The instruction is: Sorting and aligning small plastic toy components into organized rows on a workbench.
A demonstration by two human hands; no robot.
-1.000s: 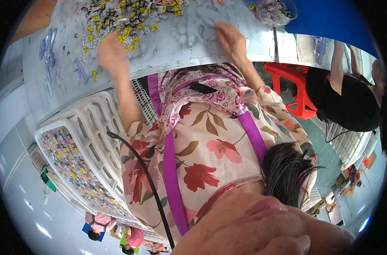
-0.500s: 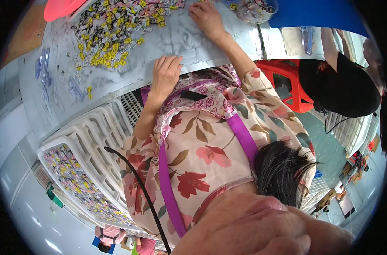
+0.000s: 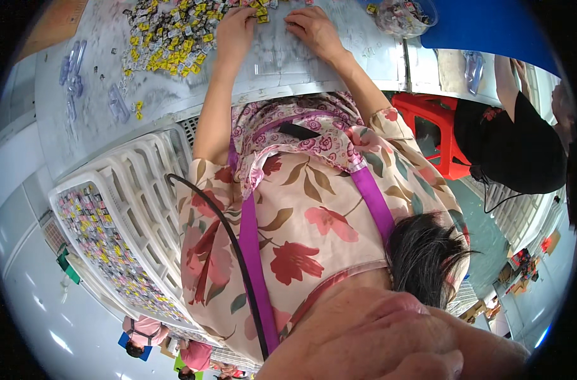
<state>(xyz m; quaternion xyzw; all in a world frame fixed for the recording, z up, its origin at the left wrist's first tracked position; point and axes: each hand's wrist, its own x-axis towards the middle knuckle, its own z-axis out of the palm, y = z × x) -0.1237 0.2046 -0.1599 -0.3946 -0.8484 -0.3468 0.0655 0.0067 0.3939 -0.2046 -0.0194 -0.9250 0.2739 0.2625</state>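
Observation:
A pile of small square pieces (image 3: 174,47) in yellow, black, white and pink lies on the grey tabletop (image 3: 279,76). At the right edge of this pile is my left hand (image 3: 233,39), fingers drawn together beside a few yellow pieces (image 3: 261,12). Whatever its fingertips hold is too small to name. My right hand (image 3: 318,33) rests on the table a little to the right, fingers curled in with the thumb close to them. A tiny dark bit seems to show at its fingertips, but I cannot make out what it is.
A clear round tub (image 3: 405,18) of small pieces stands right, beside a blue surface (image 3: 491,31). Clear plastic parts (image 3: 73,76) lie far left. Stacked white trays (image 3: 133,209) stand below the table's left edge. A red stool (image 3: 431,130) and a person in black (image 3: 516,145) are right.
My left hand has moved up from the table's front edge to the pile's right side. My right hand stays in nearly the same place, its fingers more curled.

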